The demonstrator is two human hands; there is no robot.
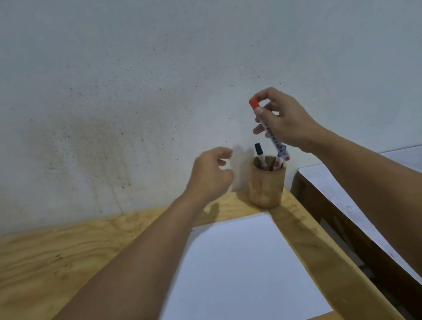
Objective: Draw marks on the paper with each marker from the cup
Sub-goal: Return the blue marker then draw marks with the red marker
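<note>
A wooden cup [266, 186] stands at the far right corner of the plywood table [56, 260], against the wall. A black-capped marker [259, 150] and another marker stick out of it. My right hand [282, 121] holds a red-capped marker [267, 125] upright above the cup, its lower end just over the rim. My left hand [213, 175] hovers left of the cup, blurred, fingers loosely curled and holding nothing. A white sheet of paper [241, 276] lies on the table in front of the cup, partly hidden by my left forearm.
A stained grey wall [139, 75] rises right behind the table. A second table with a pale top and dark frame [373, 219] stands to the right across a narrow gap.
</note>
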